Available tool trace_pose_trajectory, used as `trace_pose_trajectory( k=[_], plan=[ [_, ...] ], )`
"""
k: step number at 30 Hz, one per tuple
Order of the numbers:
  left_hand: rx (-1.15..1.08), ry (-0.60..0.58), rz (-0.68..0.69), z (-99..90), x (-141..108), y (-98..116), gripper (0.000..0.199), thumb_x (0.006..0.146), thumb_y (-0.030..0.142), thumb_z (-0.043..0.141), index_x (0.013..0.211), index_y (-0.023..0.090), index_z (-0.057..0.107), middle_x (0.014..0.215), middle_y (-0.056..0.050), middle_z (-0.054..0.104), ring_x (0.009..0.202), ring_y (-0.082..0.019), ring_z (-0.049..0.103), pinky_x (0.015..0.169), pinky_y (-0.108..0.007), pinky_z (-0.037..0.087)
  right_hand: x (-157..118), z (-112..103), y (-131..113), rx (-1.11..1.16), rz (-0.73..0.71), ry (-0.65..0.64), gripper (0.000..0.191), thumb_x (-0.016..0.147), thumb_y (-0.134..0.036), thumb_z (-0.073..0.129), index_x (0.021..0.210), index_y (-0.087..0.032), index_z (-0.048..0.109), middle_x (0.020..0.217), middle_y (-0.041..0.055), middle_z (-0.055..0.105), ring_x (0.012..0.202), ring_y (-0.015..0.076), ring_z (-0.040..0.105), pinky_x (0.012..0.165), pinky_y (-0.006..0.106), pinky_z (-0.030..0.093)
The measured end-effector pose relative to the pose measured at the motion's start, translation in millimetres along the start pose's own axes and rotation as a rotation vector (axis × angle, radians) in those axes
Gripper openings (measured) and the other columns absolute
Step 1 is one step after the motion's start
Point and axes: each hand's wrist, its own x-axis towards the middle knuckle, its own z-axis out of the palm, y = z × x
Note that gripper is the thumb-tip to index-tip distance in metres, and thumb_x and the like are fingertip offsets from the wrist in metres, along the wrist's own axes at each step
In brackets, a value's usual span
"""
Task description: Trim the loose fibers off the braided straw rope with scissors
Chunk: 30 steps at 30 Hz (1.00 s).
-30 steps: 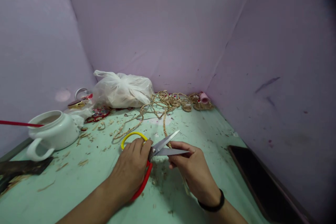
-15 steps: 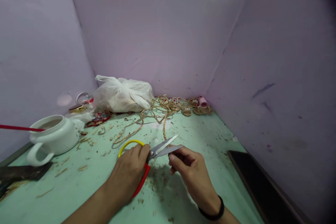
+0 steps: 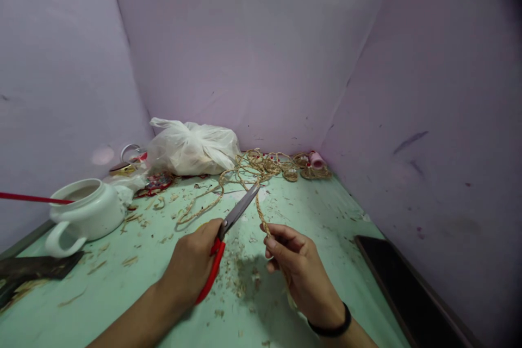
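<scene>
My left hand [image 3: 191,261] is wrapped round a pair of scissors [image 3: 240,207]. The red handle loop shows below the hand, the yellow one is almost wholly hidden, and the blades are closed, pointing up and away. Between thumb and fingers, my right hand [image 3: 299,266] pinches a braided straw cord [image 3: 261,211]. From there the cord runs back to a loose tangle of the same braid [image 3: 255,162] near the rear wall, and its other end hangs below my palm. The blade tips lie beside the cord, further back than my right hand; whether they touch it I cannot tell.
On the left stand a white teapot [image 3: 92,217] with a red stick in it and a dark flat blade [image 3: 44,266]. A white plastic bag [image 3: 191,149] and a pink spool [image 3: 316,160] lie at the back. A black tray-like slab [image 3: 403,288] runs along the right. Straw scraps litter the green table.
The scissors have gone from open blades at my right hand to closed blades. They have swung upward and drawn left, away from that hand. More cord now shows at my right fingers.
</scene>
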Motion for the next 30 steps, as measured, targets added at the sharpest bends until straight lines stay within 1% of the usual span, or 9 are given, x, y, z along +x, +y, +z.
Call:
trace_pose_trajectory(
  k=[2,6,8,11,15,17,21,26,30],
  plan=[
    [-0.010,0.016,0.030,-1.1,1.3,-0.1,0.020,0.079,0.013,0.033,0.089,0.019,0.049,0.081,-0.005,0.059,0.070,-0.018,0.054,0.062,-0.029,0.043,-0.7,0.9,-1.1,0.037,0.029,0.003,0.026,0.052,-0.022,0.074,0.075,-0.015,0.068,0.058,-0.0021,0.053,0.050,0.0082,0.046,0.039,0.018,0.041],
    [0.088,0.099,0.206,7.0,1.6,-4.7,0.034,0.079,0.008,0.032,0.110,0.016,0.045,0.103,-0.012,0.053,0.095,-0.022,0.049,0.081,-0.037,0.041,-1.6,0.8,-3.8,0.130,0.083,0.023,0.029,0.047,-0.017,0.075,0.075,-0.015,0.067,0.059,-0.0024,0.054,0.049,0.0079,0.049,0.038,0.017,0.040],
    [0.165,0.089,0.253,12.6,1.1,-9.5,0.036,0.078,0.007,0.033,0.111,0.015,0.045,0.102,-0.012,0.052,0.093,-0.023,0.048,0.079,-0.038,0.042,-0.9,-0.7,-6.0,0.172,0.095,0.035,0.030,0.047,-0.016,0.075,0.076,-0.015,0.067,0.059,-0.0025,0.055,0.048,0.0073,0.049,0.037,0.016,0.040],
    [0.272,0.083,0.258,16.8,1.2,-17.6,0.035,0.078,0.006,0.034,0.110,0.015,0.045,0.097,-0.011,0.052,0.085,-0.023,0.049,0.073,-0.038,0.044,0.6,-4.4,-10.7,0.220,0.102,0.057,0.030,0.049,-0.020,0.076,0.077,-0.014,0.067,0.058,-0.0028,0.056,0.046,0.0056,0.048,0.037,0.014,0.040],
    [0.376,0.209,0.257,15.1,4.2,-23.5,0.035,0.076,0.003,0.035,0.108,0.013,0.045,0.095,-0.012,0.051,0.084,-0.024,0.049,0.071,-0.039,0.045,0.7,-8.3,-15.2,0.241,0.108,0.081,0.031,0.050,-0.020,0.077,0.078,-0.013,0.067,0.058,-0.0027,0.056,0.046,0.0042,0.047,0.036,0.012,0.038],
    [0.383,0.229,0.268,14.1,5.8,-23.6,0.034,0.076,0.003,0.035,0.107,0.012,0.045,0.095,-0.012,0.051,0.083,-0.023,0.049,0.071,-0.038,0.045,0.1,-8.5,-15.2,0.242,0.096,0.077,0.032,0.051,-0.020,0.076,0.081,-0.013,0.067,0.059,-0.0027,0.056,0.046,0.0042,0.048,0.036,0.012,0.038],
    [0.352,0.191,0.278,16.0,5.9,-22.4,0.036,0.074,0.002,0.036,0.107,0.013,0.044,0.094,-0.011,0.051,0.082,-0.023,0.049,0.070,-0.038,0.046,-0.4,-6.4,-13.0,0.232,0.055,0.063,0.041,0.053,-0.021,0.076,0.092,-0.018,0.064,0.062,-0.0021,0.059,0.047,0.0049,0.049,0.036,0.012,0.039],
    [0.334,0.212,0.281,19.4,2.7,-21.4,0.039,0.072,-0.001,0.033,0.107,0.013,0.045,0.094,-0.011,0.051,0.082,-0.022,0.050,0.068,-0.038,0.046,0.8,-4.6,-10.2,0.215,0.067,0.051,0.032,0.050,-0.023,0.078,0.079,-0.015,0.067,0.062,-0.0001,0.061,0.048,0.0056,0.051,0.036,0.012,0.039],
    [0.319,0.200,0.292,17.7,2.3,-18.6,0.033,0.077,0.003,0.032,0.104,0.012,0.047,0.087,-0.011,0.051,0.077,-0.021,0.050,0.065,-0.035,0.046,0.3,-4.0,-6.9,0.188,0.077,0.027,0.029,0.051,-0.024,0.078,0.076,-0.014,0.069,0.062,0.0011,0.062,0.048,0.0065,0.052,0.035,0.013,0.039]
  ],
)
